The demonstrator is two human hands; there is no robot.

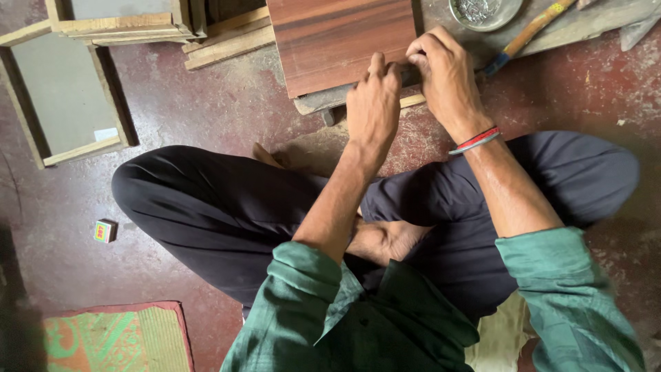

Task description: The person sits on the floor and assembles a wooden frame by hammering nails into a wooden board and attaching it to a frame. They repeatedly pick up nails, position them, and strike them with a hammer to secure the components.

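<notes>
At the near edge of the brown laminated board (pixel 341 41), which lies on a grey slab (pixel 318 100) on the floor (pixel 206 110) in front of my crossed legs, both my hands meet. My left hand (pixel 372 103) is curled narrow, its fingertips pressed against the board's near edge. My right hand (pixel 446 76) sits just beside it, fingers bent and pinched around something small and dark at that edge; what it is, I cannot tell. A red and pale bangle (pixel 474 140) circles my right wrist. Beyond my right hand, a hammer with a wooden handle (pixel 527 33) lies slanted on the slab, and near it stands a round metal dish (pixel 485 12) of small shiny pieces. To the left, wooden frames (pixel 65 96) rest flat on the reddish floor, with loose wooden strips (pixel 227 41) between them and the board. A small matchbox (pixel 105 231) lies beside my left knee, and a green and orange mat (pixel 117 337) shows at the lower left corner.
</notes>
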